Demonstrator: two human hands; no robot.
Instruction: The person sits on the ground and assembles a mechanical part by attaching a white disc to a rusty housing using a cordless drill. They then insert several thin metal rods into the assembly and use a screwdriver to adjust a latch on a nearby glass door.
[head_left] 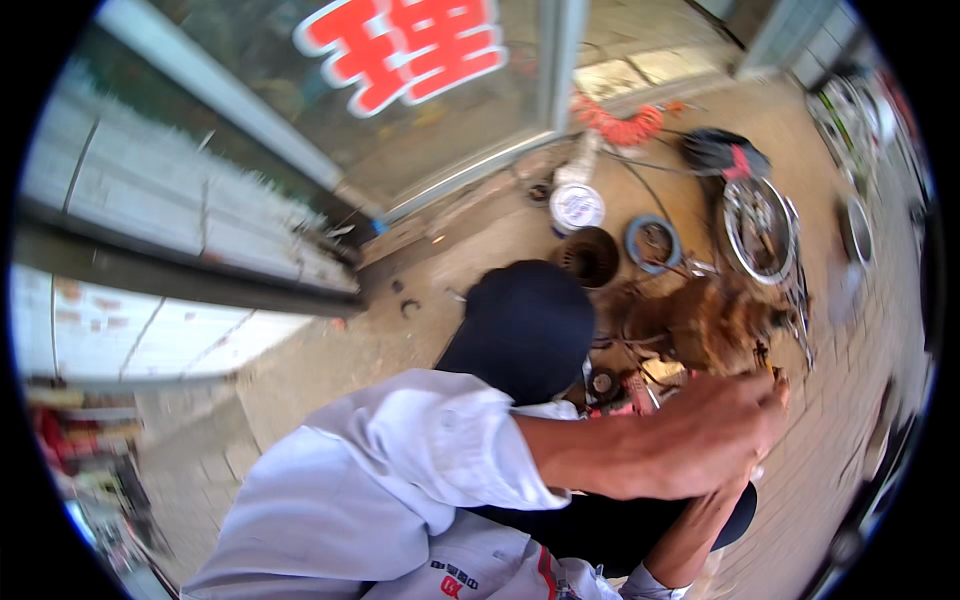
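My left hand (700, 435) reaches across from the left in a pale sleeve. Its fingers are closed in a pinch at the right, and a small yellowish thing (764, 358) shows just beyond the fingertips; blur hides what it is. Beneath it my right hand (738, 488) comes up from the lower right, mostly covered by the left one, its fingers hidden. Just beyond both hands a rusty brown machine part (690, 322), rounded with a dark shaft end, lies on its side. Red pieces (632, 392) and dark cables lie between it and my left wrist.
Beyond the rusty part stand a dark hollow cylinder (588, 257), a white-lidded tub (577, 208), a blue-rimmed dish (652, 245) and a metal basin of tools (757, 232). A black bag (725, 152) and a red coiled hose (622, 124) lie farther off. My dark-clad knee (530, 325) is beside them.
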